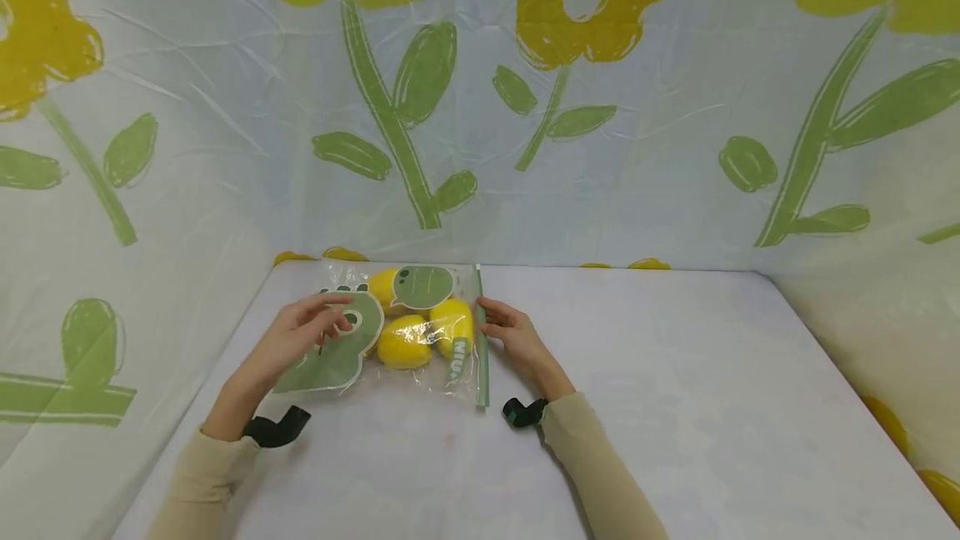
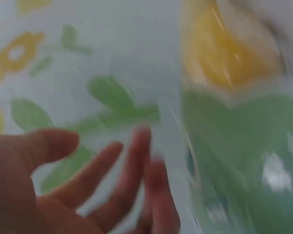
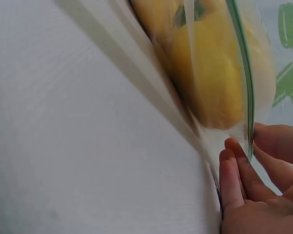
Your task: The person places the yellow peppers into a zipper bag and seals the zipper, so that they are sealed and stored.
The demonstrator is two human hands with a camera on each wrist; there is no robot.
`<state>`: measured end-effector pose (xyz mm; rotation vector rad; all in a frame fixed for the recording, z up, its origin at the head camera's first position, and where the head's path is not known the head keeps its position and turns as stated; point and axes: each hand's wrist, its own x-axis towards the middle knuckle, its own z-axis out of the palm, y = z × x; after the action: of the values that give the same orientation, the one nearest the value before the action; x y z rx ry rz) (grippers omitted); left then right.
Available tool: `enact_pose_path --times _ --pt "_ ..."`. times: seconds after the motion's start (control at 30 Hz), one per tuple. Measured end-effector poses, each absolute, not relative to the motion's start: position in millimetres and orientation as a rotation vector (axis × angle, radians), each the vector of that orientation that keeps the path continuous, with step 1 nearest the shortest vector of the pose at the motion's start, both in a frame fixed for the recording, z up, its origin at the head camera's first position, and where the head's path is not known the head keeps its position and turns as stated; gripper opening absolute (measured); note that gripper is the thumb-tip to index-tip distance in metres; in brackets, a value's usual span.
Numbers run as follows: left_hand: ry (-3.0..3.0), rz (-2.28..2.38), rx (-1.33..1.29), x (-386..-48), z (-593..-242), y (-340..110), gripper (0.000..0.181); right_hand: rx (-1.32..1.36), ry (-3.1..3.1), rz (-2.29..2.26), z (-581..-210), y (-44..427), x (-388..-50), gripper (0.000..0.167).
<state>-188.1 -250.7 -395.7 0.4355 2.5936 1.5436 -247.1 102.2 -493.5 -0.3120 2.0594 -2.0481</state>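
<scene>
A clear zip bag (image 1: 442, 382) with a green zip strip lies on the table, printed with a green cartoon figure. Inside it are several yellow rounded things (image 1: 405, 342) that look like lemons. My left hand (image 1: 303, 332) hovers over the bag's left part with fingers spread and holds nothing; it is blurred in the left wrist view, beside the bag's green print (image 2: 244, 146). At the bag's right edge my right hand (image 1: 521, 344) pinches the zip strip (image 3: 248, 87), with thumb and fingers on either side of it.
The white-covered table (image 1: 675, 407) extends to the right of the bag. Around it hangs a cloth (image 1: 660, 182) with yellow flowers and green leaves. A black curved wrist mount (image 1: 279, 427) sits at my left wrist, another mount (image 1: 523, 412) at my right.
</scene>
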Motion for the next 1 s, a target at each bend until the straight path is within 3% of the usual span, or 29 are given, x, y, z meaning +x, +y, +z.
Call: enact_pose_path --times 0.2,0.43,0.67,1.0 --pt "2.655 1.246 0.137 -214.7 -424.1 -299.5 0.059 -0.325 2.062 -2.032 -489.7 102.3 -245.5 0.047" --pt "2.487 1.493 0.133 -223.1 -461.2 -310.6 0.062 -0.325 2.111 -2.035 -471.3 101.9 -236.2 0.045" --pt "2.469 1.646 0.182 -228.7 -477.1 -280.3 0.057 -0.283 2.120 -2.079 -490.6 125.7 -248.7 0.048" --pt "2.395 1.681 0.231 -247.1 -486.8 -198.9 0.055 -0.210 2.192 -1.988 -484.2 218.2 -244.0 0.054"
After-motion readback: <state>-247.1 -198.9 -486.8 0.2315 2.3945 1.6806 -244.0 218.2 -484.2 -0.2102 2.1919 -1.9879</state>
